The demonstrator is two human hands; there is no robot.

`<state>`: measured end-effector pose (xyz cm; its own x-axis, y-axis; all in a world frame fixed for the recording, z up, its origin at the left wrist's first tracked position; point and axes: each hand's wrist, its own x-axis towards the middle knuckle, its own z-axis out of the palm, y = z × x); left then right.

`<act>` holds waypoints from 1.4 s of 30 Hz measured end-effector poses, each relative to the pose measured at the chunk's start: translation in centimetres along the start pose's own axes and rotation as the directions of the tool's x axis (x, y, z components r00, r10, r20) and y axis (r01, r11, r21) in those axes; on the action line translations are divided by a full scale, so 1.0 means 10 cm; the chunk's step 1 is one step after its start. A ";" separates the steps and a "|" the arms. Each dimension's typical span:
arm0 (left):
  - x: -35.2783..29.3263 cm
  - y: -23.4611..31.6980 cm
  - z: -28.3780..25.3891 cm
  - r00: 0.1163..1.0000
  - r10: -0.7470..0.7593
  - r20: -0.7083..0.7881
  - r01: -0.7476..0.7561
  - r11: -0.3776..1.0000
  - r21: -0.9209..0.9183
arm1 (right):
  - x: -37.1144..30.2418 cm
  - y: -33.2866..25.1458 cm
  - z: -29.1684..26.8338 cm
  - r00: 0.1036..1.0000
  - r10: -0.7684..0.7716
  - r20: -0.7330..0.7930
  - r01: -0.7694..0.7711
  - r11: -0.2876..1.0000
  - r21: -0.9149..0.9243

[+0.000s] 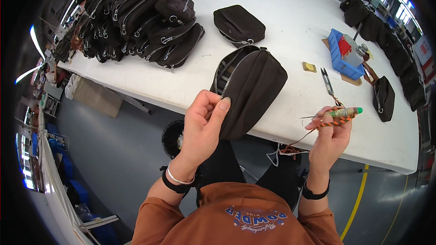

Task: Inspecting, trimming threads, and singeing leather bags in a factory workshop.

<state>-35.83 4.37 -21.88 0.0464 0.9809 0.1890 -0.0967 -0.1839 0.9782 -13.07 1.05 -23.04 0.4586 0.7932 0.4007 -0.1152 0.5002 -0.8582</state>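
My left hand (206, 120) pinches the edge of a dark brown zippered pouch (256, 93) beside its metal zipper. The zipper gapes, showing part of the inside, and the pouch tilts at the table's front edge. Over to the right, my right hand (331, 131) grips an awl (343, 112) with a clear, green-ended handle; its thin metal shaft points left toward the pouch. An orange and black cord (336, 123) runs across the same hand. The cord trails down to a tangle at the table edge. Thread snips (326, 80) lie just beyond this hand.
A big heap of similar pouches (141, 22) covers the table's far left. One more pouch (239, 23) lies behind the held one, and a small one (383, 99) at right. A blue bin (343, 56) holds a red item and containers. Below the table stands a black bucket (171, 139).
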 end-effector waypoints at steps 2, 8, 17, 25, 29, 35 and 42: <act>-0.01 -0.03 0.02 1.000 0.014 0.005 -0.014 1.000 -0.015 | -0.08 -0.10 0.19 0.995 0.091 0.043 -0.096 0.988 0.119; -0.06 -0.09 0.06 1.000 0.001 0.003 -0.001 1.000 -0.019 | -0.24 -0.05 0.53 0.953 0.217 0.213 -0.273 0.918 0.287; -0.12 -0.07 0.13 0.995 0.099 -0.024 -0.099 0.995 0.000 | -0.31 -0.04 0.59 0.967 0.099 0.233 -0.133 0.982 0.135; -0.15 -0.07 0.16 0.982 0.189 -0.025 -0.186 0.979 0.086 | -0.33 -0.01 0.58 0.968 0.023 0.252 -0.049 0.994 0.096; -0.16 -0.08 0.17 0.980 0.196 -0.019 -0.194 0.977 0.090 | -0.34 -0.01 0.58 0.967 -0.006 0.256 -0.016 0.996 0.083; -0.16 -0.10 0.17 0.979 0.204 -0.023 -0.202 0.976 0.079 | -0.39 0.01 0.57 0.940 -0.155 0.305 0.195 0.975 -0.106; -0.15 -0.11 0.16 0.985 0.172 -0.021 -0.171 0.984 0.043 | -0.41 0.18 0.58 0.946 0.283 0.157 -0.320 0.891 0.324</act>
<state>-34.21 3.02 -23.08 0.0079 0.9359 0.3521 -0.0605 -0.3510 0.9344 -20.31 0.67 -24.35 0.2634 0.9465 0.1866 -0.5344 0.3042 -0.7886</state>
